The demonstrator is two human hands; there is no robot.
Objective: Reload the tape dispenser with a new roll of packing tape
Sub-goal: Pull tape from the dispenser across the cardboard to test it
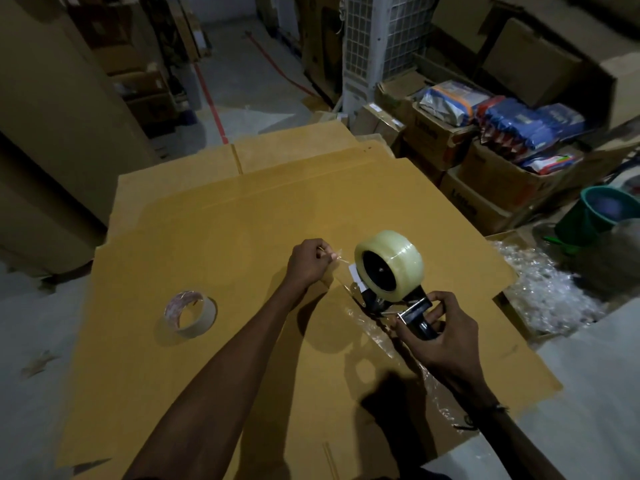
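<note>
Head view: dispenser (398, 296) near cardboard edge (498, 292).

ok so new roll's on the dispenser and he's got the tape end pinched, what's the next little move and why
Probably draw the tape end down toward the dispenser's front. The new roll already sits on the hub, the left hand pinches the loose end clear of it, and the right hand grips the handle.

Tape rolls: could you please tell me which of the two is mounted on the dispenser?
The thick clear roll sits on the dispenser, held by the right hand. The nearly spent roll lies loose on the cardboard.
</note>
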